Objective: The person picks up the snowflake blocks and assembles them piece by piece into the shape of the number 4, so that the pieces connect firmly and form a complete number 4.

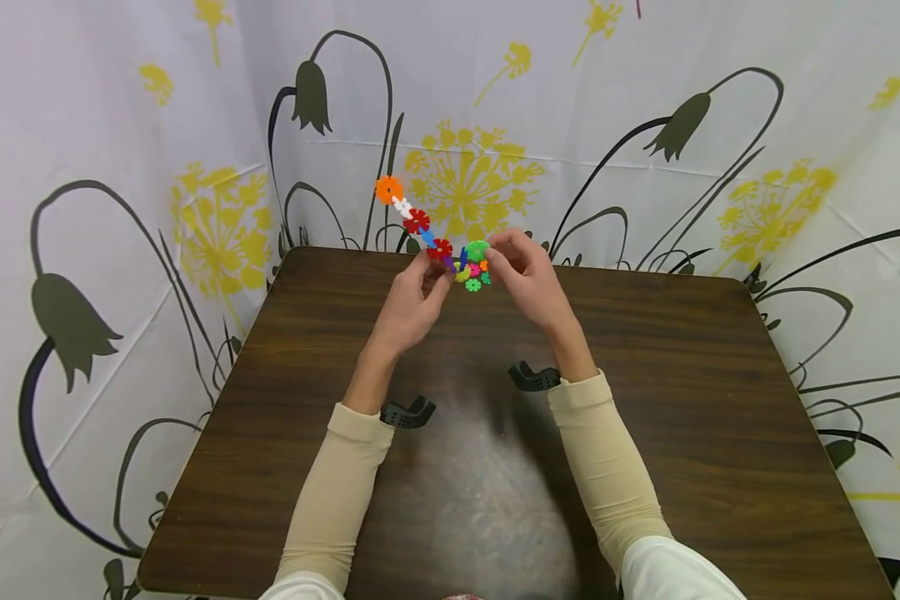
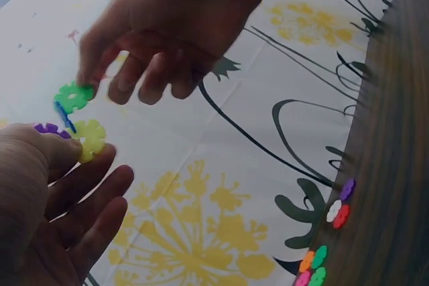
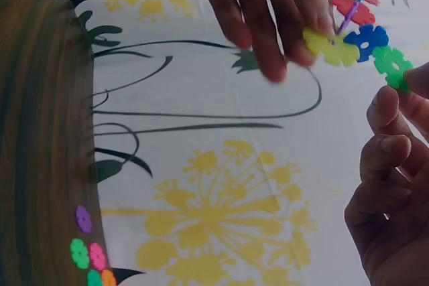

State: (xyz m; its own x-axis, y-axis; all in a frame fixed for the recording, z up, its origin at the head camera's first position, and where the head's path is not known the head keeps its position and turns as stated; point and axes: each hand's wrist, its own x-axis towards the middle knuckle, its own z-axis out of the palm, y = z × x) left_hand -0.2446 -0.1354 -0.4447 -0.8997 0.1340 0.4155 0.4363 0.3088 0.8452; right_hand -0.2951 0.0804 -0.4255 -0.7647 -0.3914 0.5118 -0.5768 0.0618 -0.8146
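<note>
A chain of notched, flower-shaped plastic discs is held up over the table's far edge. From the orange disc (image 1: 389, 190) at its upper left, it runs through white, red (image 1: 416, 221), light blue, red and purple pieces. A yellow disc (image 2: 92, 140), a blue disc (image 3: 366, 43) and a green disc (image 3: 392, 66) make up the other end. My left hand (image 1: 411, 308) pinches the chain at the yellow and purple discs. The green end disc is pinched between thumb and finger of my right hand (image 1: 532, 281); it touches the blue disc.
Several loose discs lie near the far edge of the dark wooden table (image 1: 645, 358), among them a green disc (image 1: 473, 285), a pink disc (image 3: 98, 256) and a red disc (image 2: 342, 216). A flower-printed white curtain (image 1: 450, 83) hangs behind the table and at both sides.
</note>
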